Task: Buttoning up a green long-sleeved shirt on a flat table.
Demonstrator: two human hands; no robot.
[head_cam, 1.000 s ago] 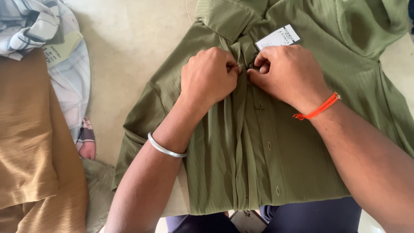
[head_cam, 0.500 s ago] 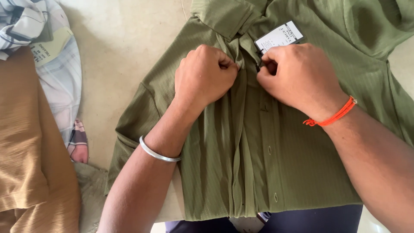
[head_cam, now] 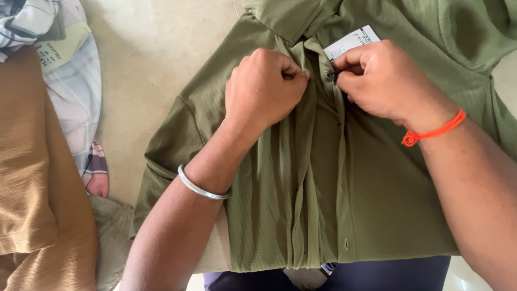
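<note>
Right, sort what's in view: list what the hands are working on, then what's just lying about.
In hand:
- olive green shirt, button placket pinched near the collar by left hand and right hand
- white paper tag at the collar

Lying about:
- tan cloth
- checked cloth
- dark blue cloth
</note>
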